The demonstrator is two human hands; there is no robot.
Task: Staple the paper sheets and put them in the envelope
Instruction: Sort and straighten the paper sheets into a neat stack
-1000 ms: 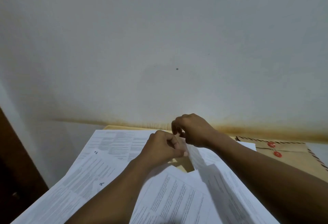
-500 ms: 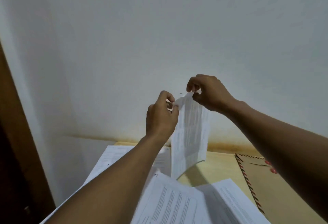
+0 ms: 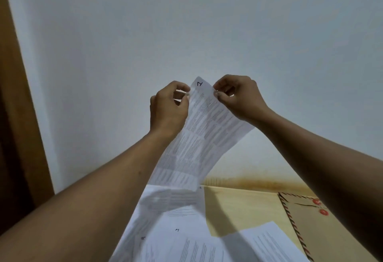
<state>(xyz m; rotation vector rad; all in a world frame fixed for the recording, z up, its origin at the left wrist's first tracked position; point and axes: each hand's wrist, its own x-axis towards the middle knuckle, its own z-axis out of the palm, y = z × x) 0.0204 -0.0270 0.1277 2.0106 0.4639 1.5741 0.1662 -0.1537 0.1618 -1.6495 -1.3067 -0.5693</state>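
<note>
Behind everything, a pale wall [image 3: 207, 33], stained brown along its foot. At far left, a tall brown wooden edge [image 3: 12, 95], perhaps a door frame. Below, a light wooden desk [image 3: 238, 205], set against the wall. Spread over its near and left part, loose printed sheets [image 3: 182, 245], overlapping, some marked with small handwritten numbers. At the desk's right, lying flat and well apart from both hands, a brown envelope [image 3: 315, 232] with a striped border, partly hidden by the right forearm. No stapler in view.

Raised above the desk, in front of the wall, a printed sheet [image 3: 199, 137]; one layer or several, cannot tell. Long axis running from the top corner down and to the left, lower end hanging free just above the loose sheets. Top pinched on both sides: left hand [image 3: 167, 108] on the left edge, fingers curled, thumb and fingertips closed on the paper; right hand [image 3: 238, 97] on the right edge, in the same kind of pinch. Hands roughly level and near each other, only the narrow top of the sheet between them.

Judged a sorting or squaring-up stage, stapling not yet done. Envelope down and to the right of the sheet, so right hand the nearer. On the envelope flap, two red string discs [image 3: 316, 201]; by the sheet's top corner, a small pen mark [image 3: 199, 84].
</note>
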